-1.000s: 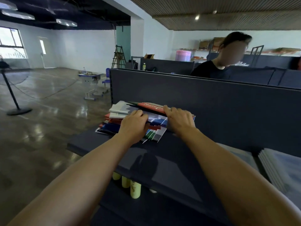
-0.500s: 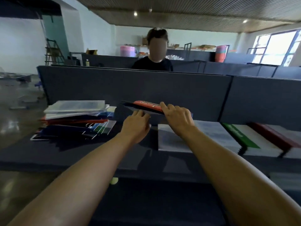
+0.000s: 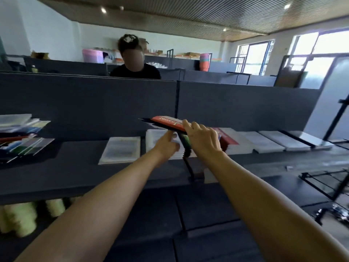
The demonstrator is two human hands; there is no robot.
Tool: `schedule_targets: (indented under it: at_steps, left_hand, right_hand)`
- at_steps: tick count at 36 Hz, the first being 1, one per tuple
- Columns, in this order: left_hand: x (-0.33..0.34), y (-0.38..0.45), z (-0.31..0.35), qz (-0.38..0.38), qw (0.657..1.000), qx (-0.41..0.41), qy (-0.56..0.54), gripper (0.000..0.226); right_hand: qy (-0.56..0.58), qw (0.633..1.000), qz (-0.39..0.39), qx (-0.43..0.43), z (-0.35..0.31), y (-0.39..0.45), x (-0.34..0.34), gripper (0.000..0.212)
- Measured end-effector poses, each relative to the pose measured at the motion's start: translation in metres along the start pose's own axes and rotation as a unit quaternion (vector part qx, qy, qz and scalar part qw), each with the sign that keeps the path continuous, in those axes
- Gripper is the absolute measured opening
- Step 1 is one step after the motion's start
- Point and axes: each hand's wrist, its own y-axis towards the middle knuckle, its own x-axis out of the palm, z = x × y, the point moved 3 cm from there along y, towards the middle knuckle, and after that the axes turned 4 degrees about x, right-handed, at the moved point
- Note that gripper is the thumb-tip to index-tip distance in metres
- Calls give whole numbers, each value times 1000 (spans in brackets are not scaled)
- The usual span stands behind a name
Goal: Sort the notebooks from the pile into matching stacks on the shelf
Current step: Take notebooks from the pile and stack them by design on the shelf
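Since a sec ago I've carried the red notebook (image 3: 167, 122) rightward, away from the pile (image 3: 22, 137), now well left on the shelf (image 3: 75, 174). My right hand (image 3: 203, 140) grips its near edge, fingers curled over the top, holding it in the air above the row of stacks. Left hand (image 3: 166, 146) sits under it w/ fingers loosely extended, holding nothing. Next, I think: match it to the red stack (image 3: 227, 138) just right of my hand, lower flat, square the edges. Covers look glossy, thin, flexible; white stacks (image 3: 120, 149) sit flat & neat.
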Motion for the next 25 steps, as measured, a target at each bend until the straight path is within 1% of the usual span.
schedule_targets:
  at_steps: [1, 2, 3, 4, 5, 6, 7, 8, 9, 10, 13, 14, 16, 18, 20, 21, 22, 25]
  left_hand:
    - [14, 0, 8, 6, 994, -25, -108, 44]
    - [27, 0, 14, 3, 977, -49, -207, 34]
    - [39, 1, 21, -7, 950, -75, -304, 28]
    - [50, 0, 28, -23, 913, -97, -396, 26]
    - [58, 0, 34, -36, 878, -109, -465, 27]
    - [65, 1, 39, -42, 852, -118, -508, 33]
    - [71, 1, 44, -42, 836, -126, -533, 42]
    - [78, 3, 45, -36, 827, -135, -544, 49]
    - [84, 5, 46, -24, 824, -146, -547, 51]
    - [90, 8, 45, -8, 821, -156, -550, 47]
    - [102, 21, 38, 56, 804, -183, -563, 22]
    - [105, 24, 34, 68, 801, -186, -565, 19]
    - [108, 30, 27, 84, 803, -182, -561, 18]
    - [108, 36, 16, 103, 817, -172, -541, 18]
    - [103, 43, 5, 119, 825, -175, -524, 18]
    - [100, 47, 1, 123, 823, -185, -523, 17]
    - [97, 51, -3, 123, 821, -193, -523, 16]
    - [90, 64, -6, 106, 821, -192, -526, 11]
  right_hand:
    - [4, 1000, -5, 7, 10, -6, 2, 55]
    - [9, 1000, -11, 12, 18, -12, 4, 55]
    - [13, 1000, -16, 16, 26, -17, 6, 54]
    - [16, 1000, -17, 20, 33, -22, 8, 54]
    - [17, 999, -18, 25, 39, -26, 11, 53]
    - [18, 999, -19, 30, 45, -30, 13, 53]
    - [18, 999, -19, 32, 50, -33, 15, 54]
    - [18, 999, -18, 31, 54, -36, 16, 55]
    - [17, 999, -15, 26, 58, -38, 18, 56]
    - [16, 1000, -16, 20, 60, -39, 21, 57]
    - [24, 999, -30, 0, 63, -40, 29, 54]
    - [28, 999, -37, -8, 64, -38, 31, 52]
    - [46, 997, -59, -30, 65, -36, 33, 47]
    - [99, 989, -107, -40, 68, -32, 33, 46]
    - [154, 973, -170, -14, 76, -25, 34, 46]
    - [174, 967, -185, 12, 82, -20, 36, 51]
    - [186, 964, -186, 43, 90, -15, 39, 54]
    - [196, 957, -157, 145, 118, -3, 49, 48]
